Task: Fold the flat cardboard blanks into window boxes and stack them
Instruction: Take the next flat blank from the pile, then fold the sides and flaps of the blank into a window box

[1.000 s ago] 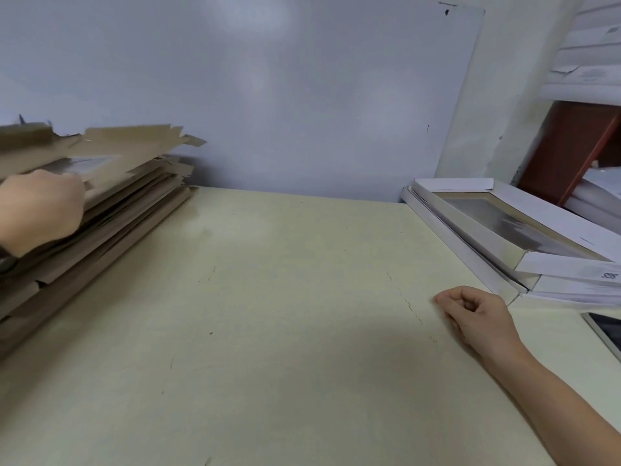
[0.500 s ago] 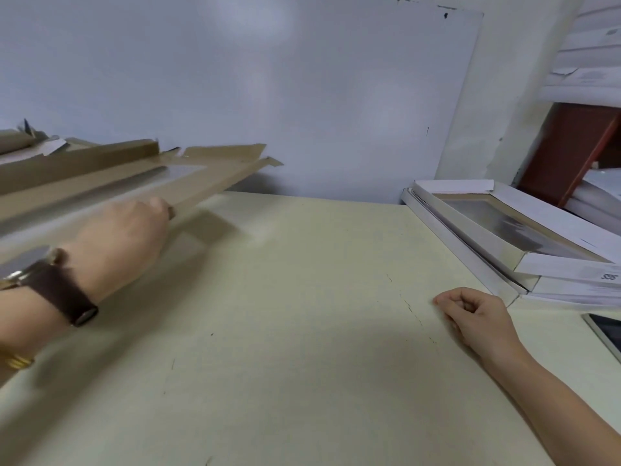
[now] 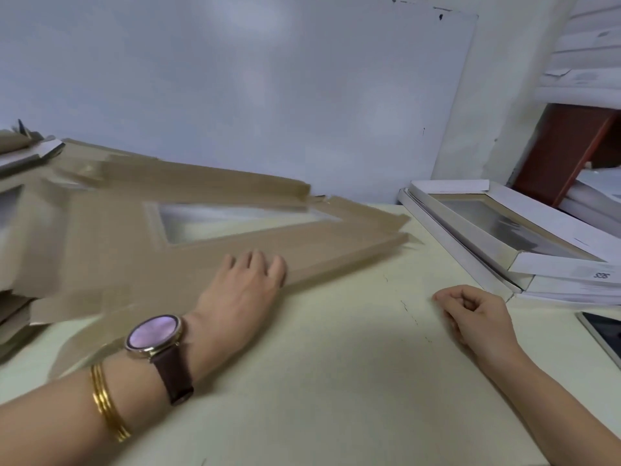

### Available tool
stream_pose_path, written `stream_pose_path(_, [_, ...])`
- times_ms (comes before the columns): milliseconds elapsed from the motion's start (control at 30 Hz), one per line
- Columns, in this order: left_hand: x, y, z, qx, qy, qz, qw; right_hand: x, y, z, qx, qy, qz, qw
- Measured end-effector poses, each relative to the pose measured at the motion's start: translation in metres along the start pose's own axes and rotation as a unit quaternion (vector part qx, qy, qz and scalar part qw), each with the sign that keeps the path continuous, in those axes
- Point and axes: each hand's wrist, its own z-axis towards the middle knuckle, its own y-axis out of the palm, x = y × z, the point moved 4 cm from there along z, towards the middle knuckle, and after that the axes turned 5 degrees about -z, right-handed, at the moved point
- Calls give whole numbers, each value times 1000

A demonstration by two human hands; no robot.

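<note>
A flat brown cardboard blank [image 3: 111, 237] with a clear film window [image 3: 235, 220] lies tilted across the table's left half, its far corner reaching toward the middle. My left hand [image 3: 242, 290], with a watch and gold bangles on the wrist, grips its near edge, fingers on top. A pile of further brown blanks [image 3: 13, 317] lies under it at the left edge. My right hand [image 3: 477, 314] rests loosely curled on the table and holds nothing. Folded white window boxes [image 3: 554, 264] are stacked at the right.
The pale yellow table [image 3: 336, 381] has small cracks in its top. A dark-screened tablet [image 3: 605, 334] lies at the right edge. A white board leans on the wall behind. A red-brown shelf [image 3: 564, 146] with white stock stands at the far right.
My left hand has pulled the top blank off the pile and swung it right and down toward the middle of the table. My right hand has stayed where it was.
</note>
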Motion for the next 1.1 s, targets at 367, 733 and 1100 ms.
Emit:
stream_pose_path(367, [40, 23, -3, 7, 90, -48, 995, -41, 9, -38, 92, -313, -277, 904])
stream_pose_path(733, [32, 19, -22, -31, 135, -166, 976, -41, 24, -39, -45, -406, -398, 821])
stream_pose_path(1100, [-3, 15, -23, -127, 99, -175, 971, -35, 13, -26, -176, -282, -484, 809])
